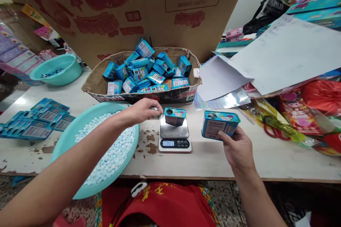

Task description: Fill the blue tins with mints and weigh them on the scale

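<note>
My left hand [145, 110] is closed in a pinch beside the small digital scale [175, 144], with bits of white candy [153, 108] showing at its fingertips. On the scale's metal plate stands a blue candy box [174, 116], a round hole in its top; the display reads about 14.23. To the right, my right hand [238, 145] grips another blue candy box [220, 125] above the table, its top hole facing up. Below my left forearm is a turquoise basin [135, 138] holding many pale white-blue candies [117, 156].
Behind the scale, a cut-down cardboard box [195, 92] holds a heap of blue candy boxes. More candy boxes [39, 118] stand in rows at left, near a smaller turquoise basin [74, 72]. Papers [287, 49], wrappers and red-handled scissors [275, 133] lie at right.
</note>
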Available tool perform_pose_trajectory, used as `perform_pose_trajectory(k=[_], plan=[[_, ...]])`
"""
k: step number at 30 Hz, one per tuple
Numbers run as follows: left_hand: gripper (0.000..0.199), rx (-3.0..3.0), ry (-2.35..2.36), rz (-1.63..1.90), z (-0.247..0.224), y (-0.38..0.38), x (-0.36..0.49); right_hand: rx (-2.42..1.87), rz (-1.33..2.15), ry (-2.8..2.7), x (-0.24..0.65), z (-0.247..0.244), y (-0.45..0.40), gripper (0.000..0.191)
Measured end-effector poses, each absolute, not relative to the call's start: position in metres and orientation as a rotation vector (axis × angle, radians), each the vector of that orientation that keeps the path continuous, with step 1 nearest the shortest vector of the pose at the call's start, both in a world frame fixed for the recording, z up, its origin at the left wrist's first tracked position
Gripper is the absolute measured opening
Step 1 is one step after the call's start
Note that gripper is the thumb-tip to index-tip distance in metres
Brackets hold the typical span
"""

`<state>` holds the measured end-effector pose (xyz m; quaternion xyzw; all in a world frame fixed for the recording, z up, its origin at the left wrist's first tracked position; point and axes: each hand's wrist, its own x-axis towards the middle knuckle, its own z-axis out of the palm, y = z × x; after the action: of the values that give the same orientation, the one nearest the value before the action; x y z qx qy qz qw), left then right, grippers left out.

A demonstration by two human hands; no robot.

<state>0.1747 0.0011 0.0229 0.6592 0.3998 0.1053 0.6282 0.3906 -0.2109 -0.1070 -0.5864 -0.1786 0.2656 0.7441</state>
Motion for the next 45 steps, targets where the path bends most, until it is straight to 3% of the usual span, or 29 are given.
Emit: perform_pose_trajectory(k=[5,13,20,26,35,39,45], plan=[[0.033,1.634,0.852,0.287,0.016,0.005,0.217,-1.311,0.557,-0.332,0.397,-0.114,-0.223,0.040],[0.032,2.090,0.711,0.319,0.005,0.002,0.220,-1.316,0.558,-0.295,0.408,-0.119,-0.231,0.042],[0.024,1.861,0.858,0.377,0.021,0.001,0.216,-1.318,0.547,-0.308,0.408,-0.118,-0.229,0.041],[0.004,2.048,1.031,0.444,0.030,0.013,0.170,-1.332,0.507,-0.324,0.410,-0.120,-0.231,0.039],[0.022,2.287,1.614,0.085,-0.031,0.030,0.049,-1.326,0.503,-0.280,0.411,-0.123,-0.229,0.036],[0.033,2.252,1.455,-0.112,-0.061,0.012,0.028,-1.323,0.528,-0.272,0.409,-0.123,-0.225,0.038],[0.023,1.808,1.391,-0.025,-0.045,-0.006,0.019,-1.314,0.552,-0.265,0.404,-0.122,-0.221,0.041]])
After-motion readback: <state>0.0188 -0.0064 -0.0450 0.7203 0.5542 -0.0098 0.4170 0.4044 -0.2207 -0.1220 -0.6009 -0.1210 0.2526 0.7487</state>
